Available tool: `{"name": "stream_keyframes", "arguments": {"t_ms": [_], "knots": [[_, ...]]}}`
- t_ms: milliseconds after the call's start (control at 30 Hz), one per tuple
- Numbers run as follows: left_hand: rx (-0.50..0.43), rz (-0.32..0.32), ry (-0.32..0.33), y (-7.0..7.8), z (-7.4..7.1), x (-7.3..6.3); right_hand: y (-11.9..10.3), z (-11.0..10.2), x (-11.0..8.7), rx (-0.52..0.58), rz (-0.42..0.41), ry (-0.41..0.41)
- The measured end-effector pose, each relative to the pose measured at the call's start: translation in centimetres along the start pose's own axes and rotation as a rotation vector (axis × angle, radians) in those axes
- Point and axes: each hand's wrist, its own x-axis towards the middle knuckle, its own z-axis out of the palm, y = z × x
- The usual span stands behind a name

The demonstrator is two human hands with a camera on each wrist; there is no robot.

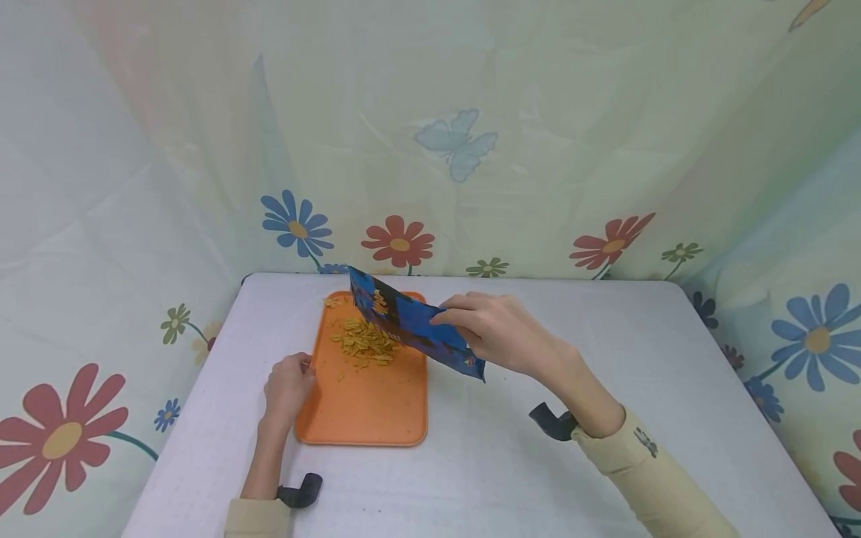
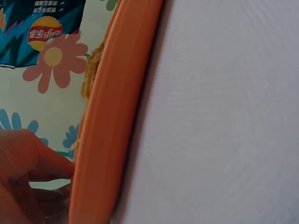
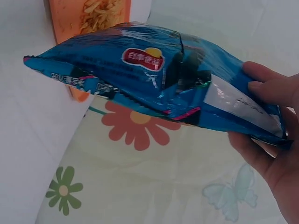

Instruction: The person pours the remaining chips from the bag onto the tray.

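My right hand (image 1: 501,329) grips a blue chip bag (image 1: 430,325) by its side, with the bag tilted over an orange tray (image 1: 363,411). In the right wrist view the fingers and thumb pinch the end of the bag (image 3: 149,79). A pile of yellow chips (image 1: 366,342) lies on the upper half of the tray, partly hidden by the bag. At the tray's left edge my left hand (image 1: 289,385) has its fingers curled at the rim. The left wrist view shows that hand (image 2: 28,172) with fingertips against the tray's side (image 2: 112,116).
The tray rests on a table with a white cover (image 1: 538,463). A flowered cloth backdrop (image 1: 538,149) stands behind the table and along both sides. Black straps (image 1: 554,422) are around both wrists. A few chip bits (image 1: 332,302) lie near the tray's upper left corner.
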Motion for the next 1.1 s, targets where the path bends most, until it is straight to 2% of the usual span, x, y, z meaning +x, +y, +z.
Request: {"name": "stream_keyframes", "arguments": {"t_ms": [667,1100], "knots": [[-0.003,-0.014,0.000,0.02,0.01,-0.02,-0.02,0.18,0.08,0.009,-0.032,0.005],[0.001,-0.006,0.001,0.04,0.06,0.06,0.09,0.16,0.01,0.020,-0.023,0.017]]}}
